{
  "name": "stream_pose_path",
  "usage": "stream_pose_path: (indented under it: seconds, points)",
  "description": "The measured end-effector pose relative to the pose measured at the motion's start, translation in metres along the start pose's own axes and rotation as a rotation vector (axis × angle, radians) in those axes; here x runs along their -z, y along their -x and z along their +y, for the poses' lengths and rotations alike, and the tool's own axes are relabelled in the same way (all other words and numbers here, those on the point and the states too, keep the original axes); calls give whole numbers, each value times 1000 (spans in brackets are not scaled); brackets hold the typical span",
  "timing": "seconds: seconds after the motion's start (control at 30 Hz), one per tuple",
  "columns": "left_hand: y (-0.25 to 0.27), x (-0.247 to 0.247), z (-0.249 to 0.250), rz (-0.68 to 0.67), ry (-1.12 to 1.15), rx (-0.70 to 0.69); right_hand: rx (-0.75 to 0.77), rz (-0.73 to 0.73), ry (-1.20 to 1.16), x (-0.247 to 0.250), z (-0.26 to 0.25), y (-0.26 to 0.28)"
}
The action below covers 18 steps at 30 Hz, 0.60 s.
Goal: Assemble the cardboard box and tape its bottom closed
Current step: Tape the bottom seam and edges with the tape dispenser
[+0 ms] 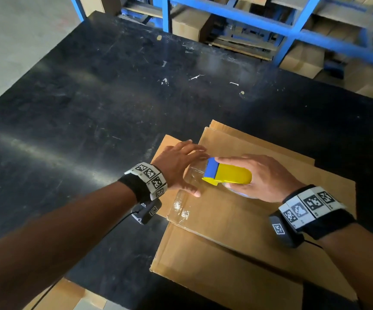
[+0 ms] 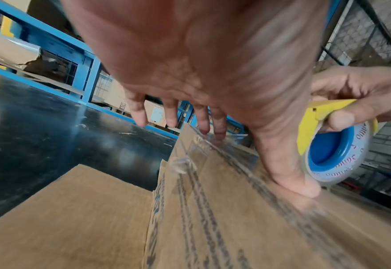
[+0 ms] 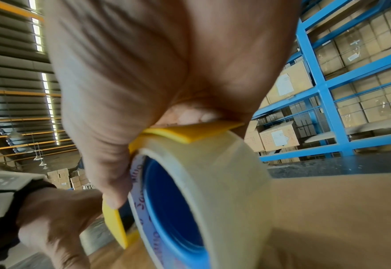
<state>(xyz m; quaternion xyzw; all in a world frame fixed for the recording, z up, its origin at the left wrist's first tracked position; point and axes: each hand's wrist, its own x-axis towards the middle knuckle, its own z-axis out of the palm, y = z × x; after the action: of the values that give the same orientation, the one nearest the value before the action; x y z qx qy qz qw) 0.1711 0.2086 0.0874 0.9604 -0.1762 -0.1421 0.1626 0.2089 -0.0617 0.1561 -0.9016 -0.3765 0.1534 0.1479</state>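
Tape dispenser [image 1: 228,173] on box [image 1: 237,220], on table [image 1: 91,97]

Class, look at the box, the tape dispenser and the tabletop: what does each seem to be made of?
Box: brown corrugated cardboard, matte, with creased flaps. Tape dispenser: probably moulded plastic, smooth yellow and blue, holding clear glossy tape. Tabletop: black, scuffed, slightly shiny; material unclear.

Brown cardboard box [image 1: 237,220] lies on table, clear tape [image 1: 182,206] across flaps.
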Motion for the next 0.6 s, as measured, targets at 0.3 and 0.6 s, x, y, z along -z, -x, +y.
stream_pose_path:
  seconds: [0.3, 0.6]
  points:
    - [0, 1, 3, -47, -77, 33, -178, -37, -6, 37, 71, 118]
    - [-5, 25, 34, -132, -192, 128, -222, -66, -3, 28, 116, 170]
